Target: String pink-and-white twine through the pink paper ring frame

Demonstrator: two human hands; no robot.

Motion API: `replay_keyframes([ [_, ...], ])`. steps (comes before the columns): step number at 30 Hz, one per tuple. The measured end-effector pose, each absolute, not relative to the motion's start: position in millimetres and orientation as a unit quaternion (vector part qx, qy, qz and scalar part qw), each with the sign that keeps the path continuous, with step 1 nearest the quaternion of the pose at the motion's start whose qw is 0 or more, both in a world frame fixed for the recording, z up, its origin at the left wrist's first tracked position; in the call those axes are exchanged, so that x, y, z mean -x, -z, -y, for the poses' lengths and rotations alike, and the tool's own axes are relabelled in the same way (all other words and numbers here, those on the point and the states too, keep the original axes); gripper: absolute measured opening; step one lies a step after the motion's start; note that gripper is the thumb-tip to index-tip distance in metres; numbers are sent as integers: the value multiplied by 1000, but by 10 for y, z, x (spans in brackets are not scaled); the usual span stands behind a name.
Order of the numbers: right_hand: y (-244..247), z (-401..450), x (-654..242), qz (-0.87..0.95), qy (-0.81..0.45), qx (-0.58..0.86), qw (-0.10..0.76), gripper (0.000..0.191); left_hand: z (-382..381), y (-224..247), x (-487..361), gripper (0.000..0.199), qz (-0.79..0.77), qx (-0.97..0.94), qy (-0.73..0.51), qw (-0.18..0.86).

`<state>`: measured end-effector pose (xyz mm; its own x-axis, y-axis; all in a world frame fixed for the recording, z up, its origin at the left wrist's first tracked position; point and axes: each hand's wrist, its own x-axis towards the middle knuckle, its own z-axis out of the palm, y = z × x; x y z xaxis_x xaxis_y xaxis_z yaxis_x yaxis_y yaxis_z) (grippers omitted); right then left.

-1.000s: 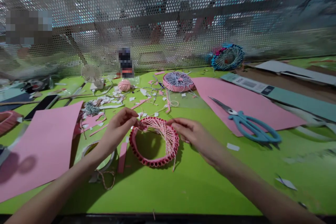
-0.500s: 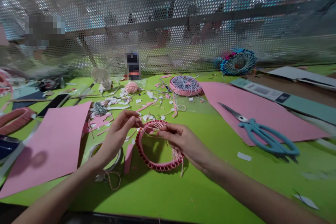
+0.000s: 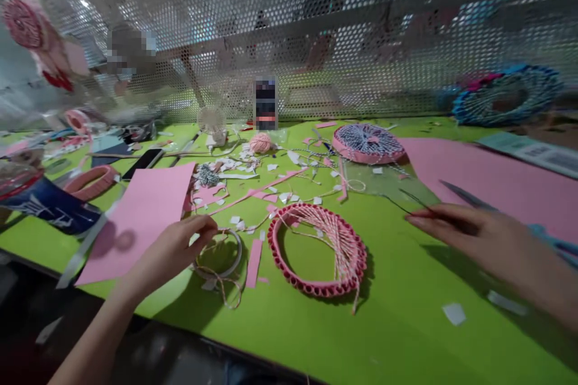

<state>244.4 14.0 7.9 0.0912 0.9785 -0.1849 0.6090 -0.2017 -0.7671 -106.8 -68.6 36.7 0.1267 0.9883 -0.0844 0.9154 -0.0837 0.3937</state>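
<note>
The pink ring [image 3: 282, 264] lies on the green table, edged with small dark-red loops. Pale pink string [image 3: 345, 240] is strung across its right side, and a loose end hangs at the lower right. My left hand [image 3: 176, 252] is left of the ring, above a tape roll [image 3: 238, 258], fingertips pinched. Strands of string run up to those fingertips; the exact hold is partly hidden. Well right of the ring, my right hand [image 3: 483, 237] pinches a thin dark two-pronged tool [image 3: 397, 203], its prongs pointing left. Scissors [image 3: 465, 195] lie partly hidden behind this hand.
Behind the ring stand a string-wound pink disc [image 3: 368, 147] and a pink yarn ball [image 3: 261, 143] among paper scraps. Pink sheets [image 3: 144, 216] flank the work. A blue cup-like container [image 3: 58, 207] tilts at left near a phone [image 3: 143, 162]. Perforated mesh [image 3: 316, 42] rises behind.
My right hand has left the ring and swung right with the two-pronged tool. My left hand has moved left, away from the ring's rim. The view has turned left.
</note>
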Motion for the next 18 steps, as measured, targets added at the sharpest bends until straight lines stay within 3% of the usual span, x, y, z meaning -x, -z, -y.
replay_keyframes([
  [3, 108, -202, -2742, 648, -198, 720, 152, 4, 812, -344, 1061, 17, -620, -754, -47, 210],
  [6, 266, -193, -2878, 668, -167, 706, 165, 2, 885, -263, 986, 14, -592, -778, -14, 210],
  [8, 277, -149, -2847, 629, -223, 708, 231, 8, 906, -198, 939, 12, -584, -792, -3, 180],
  [12, 122, -33, -2564, 473, -501, 609, 394, 17, 916, -141, 926, 14, -580, -802, 3, 144],
  [18, 40, 38, -2148, 317, -680, 463, 471, 8, 941, -194, 1053, 12, -626, -770, -27, 119],
])
